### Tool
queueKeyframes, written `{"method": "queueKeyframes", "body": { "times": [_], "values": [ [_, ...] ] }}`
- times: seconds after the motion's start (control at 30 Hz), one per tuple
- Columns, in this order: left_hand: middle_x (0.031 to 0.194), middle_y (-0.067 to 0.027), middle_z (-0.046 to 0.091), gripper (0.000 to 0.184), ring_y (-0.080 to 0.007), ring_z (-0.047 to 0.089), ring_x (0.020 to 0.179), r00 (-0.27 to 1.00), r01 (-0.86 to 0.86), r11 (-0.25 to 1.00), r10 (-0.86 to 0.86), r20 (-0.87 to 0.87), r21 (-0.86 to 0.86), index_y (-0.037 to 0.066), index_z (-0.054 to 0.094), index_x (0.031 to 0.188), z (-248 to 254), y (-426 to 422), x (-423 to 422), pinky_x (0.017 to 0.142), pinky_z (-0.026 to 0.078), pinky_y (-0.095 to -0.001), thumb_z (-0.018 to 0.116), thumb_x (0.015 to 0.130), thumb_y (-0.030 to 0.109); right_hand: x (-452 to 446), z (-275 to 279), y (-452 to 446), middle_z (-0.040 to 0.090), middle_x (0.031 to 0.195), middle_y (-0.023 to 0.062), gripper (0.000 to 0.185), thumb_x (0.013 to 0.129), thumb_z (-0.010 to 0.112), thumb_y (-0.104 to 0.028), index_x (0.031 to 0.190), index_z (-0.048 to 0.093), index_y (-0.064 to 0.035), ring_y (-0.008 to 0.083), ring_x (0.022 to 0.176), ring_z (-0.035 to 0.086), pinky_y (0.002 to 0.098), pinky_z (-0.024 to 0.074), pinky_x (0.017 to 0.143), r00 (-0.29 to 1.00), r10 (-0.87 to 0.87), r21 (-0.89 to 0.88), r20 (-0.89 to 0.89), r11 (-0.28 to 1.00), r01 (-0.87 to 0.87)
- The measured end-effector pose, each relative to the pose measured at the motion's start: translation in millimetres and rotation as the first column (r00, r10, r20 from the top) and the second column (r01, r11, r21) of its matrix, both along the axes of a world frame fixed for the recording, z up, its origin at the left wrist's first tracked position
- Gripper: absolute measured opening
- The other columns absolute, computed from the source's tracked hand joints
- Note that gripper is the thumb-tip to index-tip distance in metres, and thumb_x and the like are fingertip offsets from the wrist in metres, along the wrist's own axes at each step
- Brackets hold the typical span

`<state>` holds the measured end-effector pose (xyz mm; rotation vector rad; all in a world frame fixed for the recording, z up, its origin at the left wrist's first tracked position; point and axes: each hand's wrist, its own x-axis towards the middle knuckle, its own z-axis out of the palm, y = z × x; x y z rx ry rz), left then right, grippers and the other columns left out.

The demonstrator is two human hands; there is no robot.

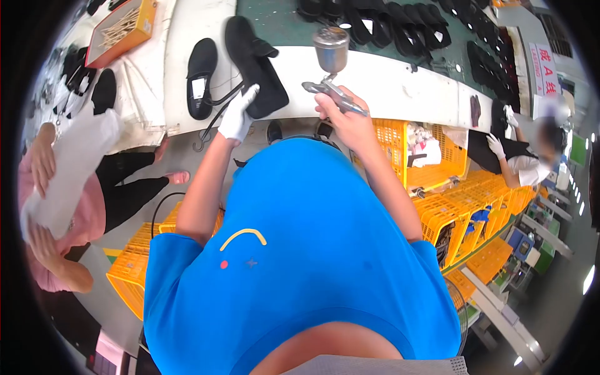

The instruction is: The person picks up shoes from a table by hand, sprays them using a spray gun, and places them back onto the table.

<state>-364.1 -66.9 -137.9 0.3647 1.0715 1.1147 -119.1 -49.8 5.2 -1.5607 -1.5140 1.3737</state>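
My left hand [238, 117], in a white glove, is closed on a black shoe [265, 84] tilted at the edge of the white worktable [291, 69]. A second black shoe [202, 75] with a white label inside lies on the table to the left of it. In my bare right hand [351, 122] is a spray gun [338, 99], its metal cup [331, 51] standing upright above the fingers. The gun is apart from the shoe, to its right. A dark cord or hose runs beside my left hand.
Rows of black shoes [381, 25] lie on a green surface [275, 25] beyond the table. An orange box of sticks [122, 28] sits far left. Yellow crates [390, 150] stand below the table. One person [69, 187] handles a white sheet at left; another [522, 156] works at right.
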Motion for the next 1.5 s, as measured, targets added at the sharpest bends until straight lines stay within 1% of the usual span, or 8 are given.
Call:
{"method": "queueKeyframes", "body": {
  "times": [0.13, 0.47, 0.57, 0.7, 0.83, 1.03, 1.23, 1.5],
  "values": [
    [0.135, -0.0015, 0.059, 0.036, -0.0225, 0.06, 0.113, 0.974, -0.079, 0.934, 0.147, 0.171, -0.349, 0.027, 0.055, 0.136, -9, 16, -16, 0.082, 0.052, -0.0432, 0.049, 0.104, 0.042, 5, -3, -5, 0.066, 0.075, 0.0021, 0.024, 0.095, 0.069, -0.027, 0.089, 0.068, -0.0041, 0.0091, 0.07, 0.062, 0.0246, 0.0485, 0.066, 0.998, -0.025, -0.049, -0.066, 0.999, 0.022],
    [0.153, -0.0189, 0.039, 0.073, -0.0424, 0.044, 0.135, 0.815, -0.307, 0.858, 0.46, 0.351, -0.411, 0.009, 0.028, 0.155, -8, -22, -43, 0.111, 0.042, -0.0517, 0.05, 0.101, 0.053, 12, -2, -7, 0.066, 0.075, 0.0021, 0.024, 0.096, 0.067, -0.027, 0.088, 0.067, -0.0038, 0.0096, 0.072, 0.062, 0.0251, 0.0489, 0.068, 0.999, 0.007, -0.109, -0.043, 0.994, -0.011],
    [0.142, -0.017, 0.052, 0.067, -0.0319, 0.057, 0.123, 0.931, -0.322, 0.915, 0.261, -0.254, -0.242, 0.005, 0.037, 0.152, 45, -53, -36, 0.103, 0.048, -0.0431, 0.061, 0.099, 0.04, 14, 0, -3, 0.066, 0.076, 0.0023, 0.024, 0.096, 0.067, -0.026, 0.089, 0.067, -0.0035, 0.0096, 0.072, 0.062, 0.0253, 0.0491, 0.068, 0.999, 0.016, -0.117, -0.034, 0.993, -0.02],
    [0.13, -0.0247, 0.06, 0.073, -0.0314, 0.061, 0.117, 0.171, 0.014, 0.999, 0.036, -0.985, 0.039, -0.005, 0.054, 0.137, 25, -24, -64, 0.1, 0.048, -0.0391, 0.068, 0.09, 0.048, 18, -1, -3, 0.066, 0.076, 0.0029, 0.023, 0.097, 0.066, -0.026, 0.091, 0.068, -0.0031, 0.0098, 0.072, 0.062, 0.0255, 0.0497, 0.068, 0.994, 0.012, -0.101, -0.108, 0.995, -0.023],
    [0.123, -0.0296, 0.064, 0.077, -0.0404, 0.063, 0.113, -0.117, 0.116, 0.836, -0.525, -0.843, -0.536, -0.004, 0.055, 0.135, 2, 53, -81, 0.097, 0.05, -0.0426, 0.07, 0.082, 0.05, 25, 1, -3, 0.066, 0.077, 0.0032, 0.023, 0.097, 0.066, -0.026, 0.092, 0.068, -0.0028, 0.0099, 0.073, 0.063, 0.0256, 0.0502, 0.069, 0.996, -0.001, -0.112, -0.092, 0.994, -0.009],
    [0.115, -0.0261, 0.068, 0.045, -0.0399, 0.064, 0.11, -0.165, 0.338, 0.852, -0.364, -0.917, -0.399, 0.001, 0.068, 0.119, -8, 76, -81, 0.095, 0.051, -0.0417, 0.07, 0.084, 0.028, 55, 9, -3, 0.067, 0.078, 0.0028, 0.024, 0.097, 0.066, -0.026, 0.091, 0.067, -0.0029, 0.0098, 0.073, 0.063, 0.0261, 0.0504, 0.068, 0.998, -0.021, -0.123, -0.052, 0.992, 0.015],
    [0.103, -0.0193, 0.072, 0.038, -0.0261, 0.067, 0.092, 0.347, 0.361, 0.911, -0.33, -0.878, -0.2, -0.01, 0.067, 0.112, 13, 135, -69, 0.084, 0.051, -0.034, 0.068, 0.086, 0.017, 94, 0, 7, 0.067, 0.079, 0.0026, 0.023, 0.097, 0.066, -0.024, 0.092, 0.066, -0.0023, 0.009, 0.073, 0.063, 0.0254, 0.0495, 0.068, 0.98, -0.115, -0.148, -0.165, 0.985, 0.091],
    [0.107, -0.0224, 0.072, 0.044, -0.038, 0.068, 0.102, -0.253, 0.241, 0.941, -0.177, -0.951, -0.239, -0.002, 0.07, 0.115, 8, 315, -16, 0.09, 0.05, -0.0434, 0.068, 0.086, 0.033, 152, 9, 39, 0.066, 0.077, 0.0011, 0.021, 0.096, 0.067, -0.023, 0.093, 0.066, -0.0029, 0.0077, 0.072, 0.061, 0.0248, 0.0484, 0.065, 0.975, -0.181, -0.196, -0.128, 0.968, 0.154]
  ]
}}
